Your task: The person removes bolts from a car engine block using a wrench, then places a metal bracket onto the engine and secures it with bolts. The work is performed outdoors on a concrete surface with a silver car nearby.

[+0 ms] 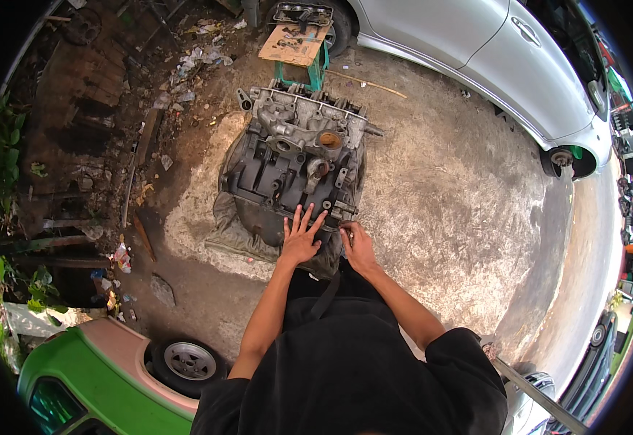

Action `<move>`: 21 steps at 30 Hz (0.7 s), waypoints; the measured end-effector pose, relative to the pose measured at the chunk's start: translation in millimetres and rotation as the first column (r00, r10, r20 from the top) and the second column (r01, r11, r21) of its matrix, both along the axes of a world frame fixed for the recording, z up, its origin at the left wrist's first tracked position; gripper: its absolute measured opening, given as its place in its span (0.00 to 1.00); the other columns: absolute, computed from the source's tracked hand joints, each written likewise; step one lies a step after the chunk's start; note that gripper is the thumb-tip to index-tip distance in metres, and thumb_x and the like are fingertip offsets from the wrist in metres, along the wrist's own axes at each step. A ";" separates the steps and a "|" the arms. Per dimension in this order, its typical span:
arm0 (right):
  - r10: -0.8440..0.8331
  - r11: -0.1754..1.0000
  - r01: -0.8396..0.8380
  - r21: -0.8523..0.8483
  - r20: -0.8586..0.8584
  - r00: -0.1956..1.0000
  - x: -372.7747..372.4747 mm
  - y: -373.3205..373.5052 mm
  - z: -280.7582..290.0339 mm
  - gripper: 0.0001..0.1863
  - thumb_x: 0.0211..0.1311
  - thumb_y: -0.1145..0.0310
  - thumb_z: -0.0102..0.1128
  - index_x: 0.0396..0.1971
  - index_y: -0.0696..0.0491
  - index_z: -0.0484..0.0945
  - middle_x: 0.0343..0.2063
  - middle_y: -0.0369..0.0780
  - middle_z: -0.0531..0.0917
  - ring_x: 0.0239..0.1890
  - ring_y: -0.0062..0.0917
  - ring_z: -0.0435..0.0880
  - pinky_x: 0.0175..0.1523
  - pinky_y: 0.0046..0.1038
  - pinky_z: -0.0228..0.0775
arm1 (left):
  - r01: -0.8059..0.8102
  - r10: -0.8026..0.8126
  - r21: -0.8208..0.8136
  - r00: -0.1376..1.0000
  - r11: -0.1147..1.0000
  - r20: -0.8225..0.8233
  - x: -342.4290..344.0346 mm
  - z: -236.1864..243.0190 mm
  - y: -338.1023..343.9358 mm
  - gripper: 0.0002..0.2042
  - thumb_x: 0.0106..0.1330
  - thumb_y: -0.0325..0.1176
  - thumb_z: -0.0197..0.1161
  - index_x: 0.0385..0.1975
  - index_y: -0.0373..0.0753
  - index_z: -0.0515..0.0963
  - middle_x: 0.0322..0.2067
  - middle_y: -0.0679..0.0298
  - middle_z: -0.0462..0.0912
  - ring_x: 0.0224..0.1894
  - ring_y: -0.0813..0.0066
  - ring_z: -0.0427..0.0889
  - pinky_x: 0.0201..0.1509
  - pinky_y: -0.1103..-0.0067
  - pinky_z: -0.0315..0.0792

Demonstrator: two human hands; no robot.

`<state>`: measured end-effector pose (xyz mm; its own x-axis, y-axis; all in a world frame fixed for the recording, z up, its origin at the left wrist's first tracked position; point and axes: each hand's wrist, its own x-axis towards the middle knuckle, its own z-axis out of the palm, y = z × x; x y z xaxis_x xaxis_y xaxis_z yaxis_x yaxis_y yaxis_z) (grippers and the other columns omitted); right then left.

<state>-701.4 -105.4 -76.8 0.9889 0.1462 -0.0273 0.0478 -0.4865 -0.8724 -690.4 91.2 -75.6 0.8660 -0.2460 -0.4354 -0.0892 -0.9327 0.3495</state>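
A dark engine block [247, 174] with a grey metal cylinder head [298, 116] at its far side stands in front of me on the ground. My left hand [302, 241] lies on the block's near edge, fingers spread flat. To its right, my right hand [358, 249] is closed at the near right corner of the block, thumb and fingers pinched together. Whatever those fingers hold, if anything, is too small to make out. Beneath the engine, a dark, crumpled cover [233, 235] spreads out toward me.
Beyond the engine, a green stool [315, 72] bears a brown board [291, 45] and a metal part. A silver car [447, 36] stands at the far right, a green and pink car [106, 362] at the near left. Litter and planks [149, 138] lie leftward on the concrete.
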 end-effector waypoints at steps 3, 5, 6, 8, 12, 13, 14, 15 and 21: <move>0.044 0.998 -0.043 -0.054 0.012 0.999 0.4 2.0 0.4 0.10 0.72 0.69 0.55 0.46 0.58 0.74 0.42 0.48 0.81 0.42 0.43 0.82 0.45 0.37 0.74 | -0.003 0.003 -0.016 1.000 1.000 0.020 -0.7 -0.8 0.6 0.44 0.66 0.40 0.65 0.75 0.73 0.41 0.78 0.73 0.29 0.78 0.59 0.25 0.76 0.46 0.34; 0.061 0.995 -0.060 -0.083 0.008 0.998 1.2 2.6 -1.5 0.10 0.72 0.69 0.55 0.45 0.59 0.73 0.41 0.48 0.81 0.43 0.42 0.83 0.45 0.37 0.74 | -0.005 0.006 -0.019 1.000 1.000 0.017 -0.5 -1.2 0.7 0.44 0.65 0.40 0.65 0.75 0.73 0.42 0.78 0.73 0.29 0.79 0.59 0.25 0.76 0.46 0.34; 0.063 0.994 -0.063 -0.087 -0.003 0.998 2.4 2.2 -3.4 0.10 0.73 0.68 0.54 0.44 0.59 0.73 0.40 0.48 0.81 0.43 0.41 0.84 0.45 0.36 0.75 | -0.007 0.007 -0.020 1.000 1.000 0.016 -0.6 -1.3 0.6 0.44 0.65 0.40 0.65 0.75 0.73 0.42 0.78 0.73 0.29 0.79 0.59 0.26 0.76 0.46 0.34; 0.020 1.000 -0.020 -0.012 -0.017 1.000 7.6 2.2 -10.0 0.11 0.74 0.67 0.53 0.43 0.61 0.72 0.39 0.49 0.81 0.42 0.38 0.85 0.44 0.36 0.77 | -0.005 0.005 -0.016 1.000 1.000 0.014 -0.6 -1.2 0.3 0.44 0.65 0.39 0.65 0.75 0.73 0.42 0.78 0.72 0.29 0.79 0.59 0.26 0.76 0.46 0.35; -0.200 0.908 0.265 0.326 -0.218 0.955 29.7 -0.8 -33.5 0.15 0.77 0.64 0.48 0.41 0.63 0.71 0.34 0.49 0.82 0.35 0.36 0.88 0.41 0.34 0.83 | -0.006 0.006 -0.011 1.000 1.000 0.016 -1.0 -0.8 0.3 0.44 0.65 0.39 0.65 0.75 0.73 0.42 0.78 0.72 0.30 0.79 0.58 0.26 0.76 0.46 0.35; -0.229 0.831 0.340 0.441 -0.287 0.930 37.1 -3.8 -41.1 0.16 0.78 0.62 0.46 0.40 0.64 0.70 0.33 0.49 0.82 0.34 0.36 0.88 0.39 0.34 0.84 | -0.006 0.006 -0.019 1.000 1.000 0.023 -1.0 -0.8 0.4 0.44 0.65 0.39 0.65 0.75 0.73 0.42 0.78 0.72 0.30 0.79 0.58 0.26 0.76 0.46 0.35; -0.259 0.726 0.441 0.528 -0.384 0.886 47.2 -5.8 -49.9 0.18 0.77 0.61 0.46 0.38 0.64 0.71 0.30 0.49 0.82 0.31 0.40 0.88 0.37 0.34 0.86 | -0.006 0.006 -0.022 1.000 1.000 0.026 -1.1 -0.7 0.5 0.44 0.65 0.39 0.65 0.75 0.73 0.42 0.78 0.72 0.30 0.79 0.58 0.26 0.76 0.46 0.35; -0.234 0.647 0.543 0.536 -0.538 0.810 56.5 -11.0 -57.9 0.18 0.77 0.61 0.47 0.38 0.64 0.71 0.29 0.49 0.82 0.31 0.40 0.88 0.37 0.35 0.86 | -0.005 0.005 -0.017 1.000 1.000 0.020 -1.1 -0.7 0.5 0.44 0.65 0.39 0.65 0.75 0.73 0.42 0.78 0.72 0.30 0.79 0.58 0.26 0.76 0.46 0.35; -0.164 0.419 0.805 0.420 -0.837 0.522 59.2 -24.3 -84.3 0.18 0.77 0.60 0.48 0.36 0.63 0.70 0.27 0.50 0.82 0.30 0.41 0.87 0.39 0.37 0.87 | -0.002 0.003 -0.037 1.000 0.999 0.016 -1.0 -2.3 2.2 0.44 0.65 0.39 0.65 0.75 0.72 0.43 0.78 0.72 0.30 0.79 0.58 0.25 0.76 0.46 0.33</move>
<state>-642.2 -129.7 -161.1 0.6258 -0.0761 -0.7763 -0.6129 0.5676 -0.5497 -691.4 93.4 -77.9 0.8733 -0.2596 -0.4124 -0.0928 -0.9194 0.3822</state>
